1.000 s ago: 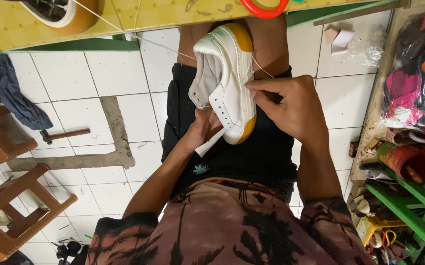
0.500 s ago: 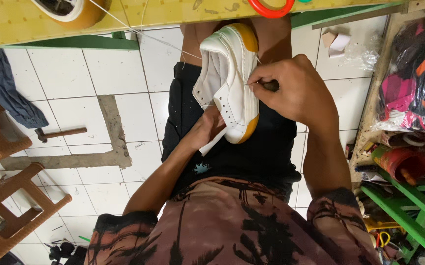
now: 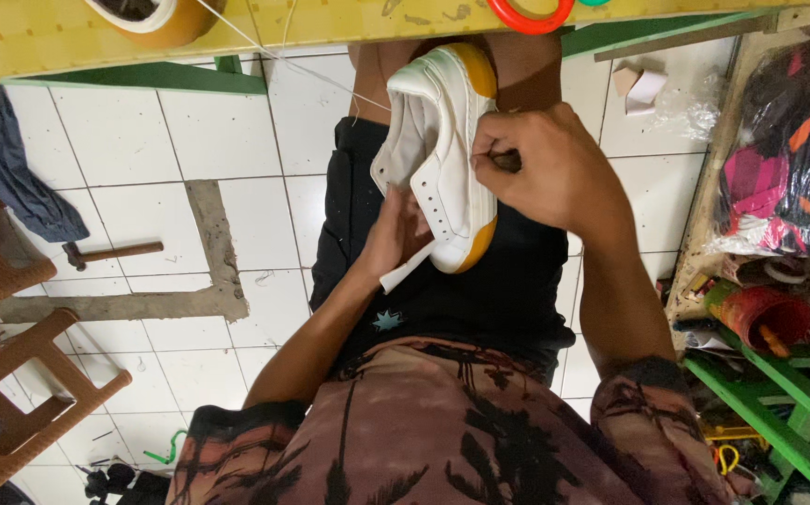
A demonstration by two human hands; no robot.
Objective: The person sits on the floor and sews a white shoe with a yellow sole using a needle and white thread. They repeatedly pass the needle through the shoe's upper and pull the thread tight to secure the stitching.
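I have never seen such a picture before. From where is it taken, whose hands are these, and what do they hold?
The camera sits on a person's head and looks down at their lap, so both hands are that person's own. The left hand supports a white shoe with a yellow sole from below. The right hand pinches something small and dark at the shoe's side; I cannot tell what it is. A thin white thread runs from the shoe up to the yellow table edge. On the tiled floor lies a hammer, beside wooden stools.

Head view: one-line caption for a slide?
Left hand steadies a white sneaker on the lap; right hand pinches at its side.
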